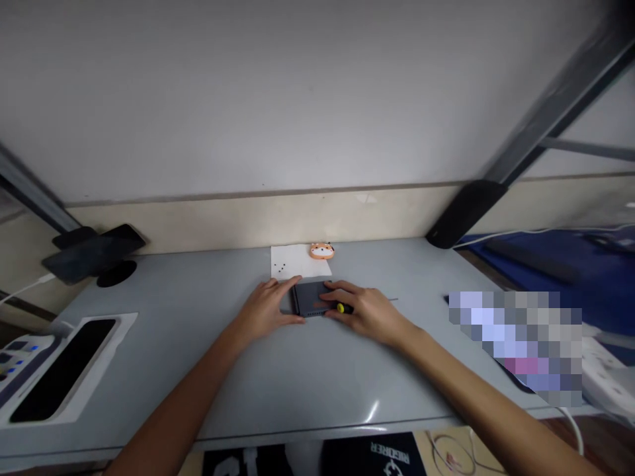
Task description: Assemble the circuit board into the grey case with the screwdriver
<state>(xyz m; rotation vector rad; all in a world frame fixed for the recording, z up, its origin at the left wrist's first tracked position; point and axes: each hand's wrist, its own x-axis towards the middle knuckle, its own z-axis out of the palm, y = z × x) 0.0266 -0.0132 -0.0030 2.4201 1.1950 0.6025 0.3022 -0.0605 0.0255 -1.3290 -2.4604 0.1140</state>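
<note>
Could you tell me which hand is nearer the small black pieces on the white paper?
Left. The left hand sits just in front of the small black pieces; the right hand rests further right, on the dark grey box.

A plain white wall (pixel 297 99) fills the upper view, meeting a beige strip (pixel 223 221) that runs along the back edge of the pale grey bench (pixel 297 377). Dark metal frame struts slant down at the far left (pixel 30 195) and the right (pixel 560 92). Beyond the right strut lies a blue surface (pixel 570 264). Soft light leaves a small glare (pixel 370 410) near the bench's front edge.
</note>
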